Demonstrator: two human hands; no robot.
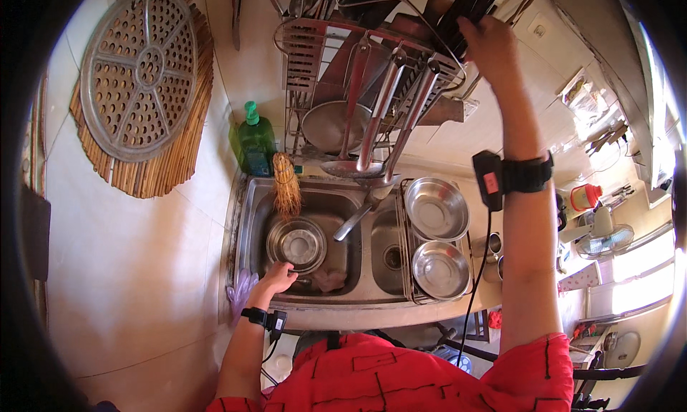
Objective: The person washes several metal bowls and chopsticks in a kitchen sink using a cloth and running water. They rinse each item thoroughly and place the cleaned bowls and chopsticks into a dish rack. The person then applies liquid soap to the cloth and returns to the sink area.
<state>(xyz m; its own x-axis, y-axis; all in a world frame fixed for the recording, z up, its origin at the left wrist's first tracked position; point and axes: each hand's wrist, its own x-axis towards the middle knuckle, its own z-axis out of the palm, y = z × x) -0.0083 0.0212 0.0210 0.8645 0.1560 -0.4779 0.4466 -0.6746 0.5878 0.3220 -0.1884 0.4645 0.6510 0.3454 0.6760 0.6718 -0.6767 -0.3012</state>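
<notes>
My left hand [280, 277] is at the near rim of stacked metal bowls [298, 244] in the left basin of the stainless steel sink [366, 283]. Whether its fingers grip the rim is unclear. A pinkish cloth or sponge [329, 280] lies beside it. My right hand [489, 43] is raised to the upper right, its fingers at a bundle of dark chopsticks [466, 23] at the right end of the utensil rack [306, 52]; whether they close on any is not clear. Ladles [384, 109] hang from the rack's front above the faucet [357, 219].
Two metal bowls [437, 208] sit on a wire rack right of the sink, with metal cups [494, 244] beyond. A straw brush [287, 186] and a green soap bottle [256, 144] stand at the sink's back left. A perforated steamer plate [140, 71] hangs on the left wall.
</notes>
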